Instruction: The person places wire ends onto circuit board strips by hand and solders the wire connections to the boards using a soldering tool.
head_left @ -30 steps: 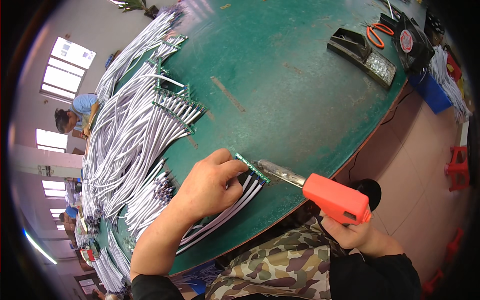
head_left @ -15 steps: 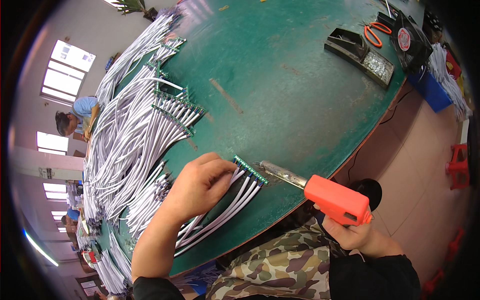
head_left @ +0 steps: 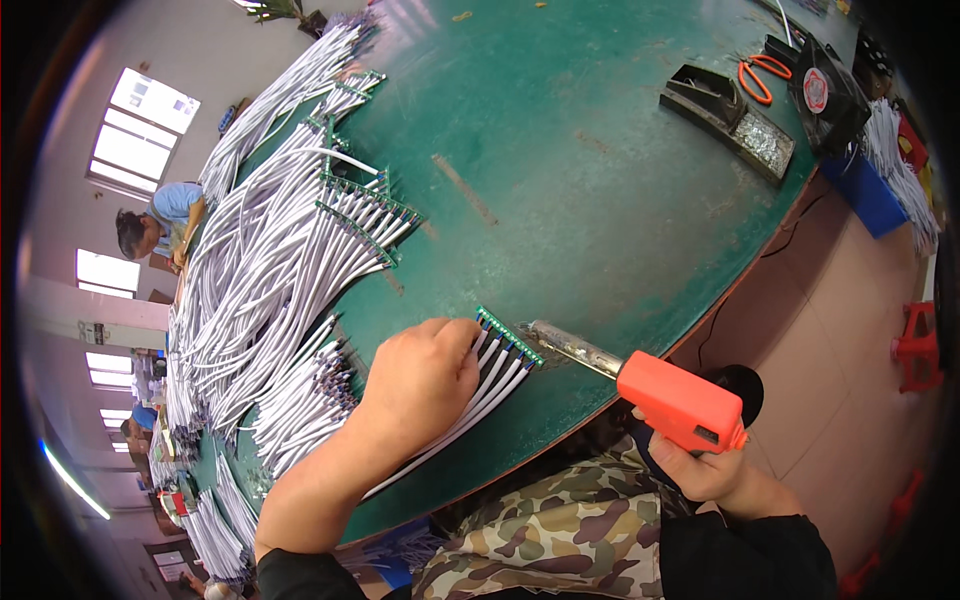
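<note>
Far across the round green desk (head_left: 600, 150) lie orange-handled scissors (head_left: 758, 78), a black metal stand holding silvery scraps (head_left: 728, 120) and a small black fan (head_left: 825, 95). A blue plastic bin (head_left: 868, 195) sits off the right edge. White cable bundles (head_left: 270, 270) pile along the left.

Bright, even daylight from the windows (head_left: 135, 140) at the left — blown out to white, no detail in the panes. Soft sheen across the far corner of the green bench (head_left: 600, 180), fading to a flatter tone toward its near edge. Faint shadow only, tucked under the left hand (head_left: 420, 385) and along the white cables (head_left: 270, 290). Heavy fisheye bending — bench edge curved, black vignette round the rim. Sharp at centre, slightly smeared and dim toward the lower-left edge.
</note>
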The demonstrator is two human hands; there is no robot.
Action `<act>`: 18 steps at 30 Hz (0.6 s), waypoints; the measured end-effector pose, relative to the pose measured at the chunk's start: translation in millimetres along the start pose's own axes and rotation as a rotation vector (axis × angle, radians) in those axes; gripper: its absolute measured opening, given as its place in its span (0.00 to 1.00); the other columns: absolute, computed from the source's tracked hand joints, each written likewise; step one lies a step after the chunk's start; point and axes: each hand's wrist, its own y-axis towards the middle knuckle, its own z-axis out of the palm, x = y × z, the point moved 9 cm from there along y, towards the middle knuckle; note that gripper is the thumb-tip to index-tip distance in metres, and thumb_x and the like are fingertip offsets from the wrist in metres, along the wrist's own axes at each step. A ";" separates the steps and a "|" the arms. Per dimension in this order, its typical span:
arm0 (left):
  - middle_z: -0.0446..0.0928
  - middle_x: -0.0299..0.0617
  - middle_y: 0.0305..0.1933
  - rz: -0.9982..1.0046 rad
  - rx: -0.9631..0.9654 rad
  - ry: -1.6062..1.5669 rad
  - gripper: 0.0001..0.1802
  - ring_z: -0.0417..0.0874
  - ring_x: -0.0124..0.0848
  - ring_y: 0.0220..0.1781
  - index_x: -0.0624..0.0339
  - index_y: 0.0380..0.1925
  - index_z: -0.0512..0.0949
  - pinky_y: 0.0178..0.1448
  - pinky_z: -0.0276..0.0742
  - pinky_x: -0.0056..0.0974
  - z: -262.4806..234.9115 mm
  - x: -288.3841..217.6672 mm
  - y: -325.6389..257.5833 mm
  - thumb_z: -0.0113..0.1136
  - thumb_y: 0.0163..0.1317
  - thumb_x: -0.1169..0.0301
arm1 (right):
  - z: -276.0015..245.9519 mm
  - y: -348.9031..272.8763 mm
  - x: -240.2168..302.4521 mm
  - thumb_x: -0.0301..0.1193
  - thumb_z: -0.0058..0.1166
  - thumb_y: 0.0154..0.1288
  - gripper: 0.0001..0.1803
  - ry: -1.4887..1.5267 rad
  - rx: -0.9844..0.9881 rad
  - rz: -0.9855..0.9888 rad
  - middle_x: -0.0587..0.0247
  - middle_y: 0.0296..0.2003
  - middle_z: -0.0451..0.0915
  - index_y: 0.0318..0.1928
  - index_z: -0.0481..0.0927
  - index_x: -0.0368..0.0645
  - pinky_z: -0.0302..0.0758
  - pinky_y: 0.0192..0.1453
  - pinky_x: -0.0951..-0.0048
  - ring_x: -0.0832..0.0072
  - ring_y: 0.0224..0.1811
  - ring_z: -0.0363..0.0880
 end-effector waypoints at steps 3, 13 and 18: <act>0.79 0.47 0.29 -0.050 -0.031 0.000 0.09 0.83 0.46 0.30 0.61 0.36 0.81 0.37 0.80 0.46 -0.9 4.1 1.2 0.61 0.53 0.78 | -0.6 -1.5 -0.6 0.25 0.66 0.61 0.26 -0.018 0.002 -0.005 0.49 0.51 0.80 0.58 0.74 0.32 0.79 0.48 0.70 0.67 0.44 0.83; 0.77 0.45 0.31 -0.056 -0.052 -0.237 0.12 0.81 0.36 0.30 0.66 0.40 0.83 0.36 0.77 0.36 3.7 7.7 -0.8 0.60 0.54 0.81 | -2.0 -0.5 -0.8 0.24 0.66 0.59 0.25 -0.031 0.004 -0.025 0.47 0.53 0.79 0.58 0.75 0.32 0.79 0.49 0.69 0.65 0.46 0.84; 0.77 0.42 0.31 -0.100 -0.045 -0.445 0.10 0.77 0.28 0.29 0.66 0.39 0.83 0.34 0.74 0.33 8.9 14.8 -0.4 0.61 0.56 0.81 | -2.0 2.1 1.4 0.24 0.65 0.59 0.24 -0.062 0.006 -0.027 0.47 0.52 0.80 0.56 0.77 0.32 0.79 0.49 0.68 0.64 0.45 0.84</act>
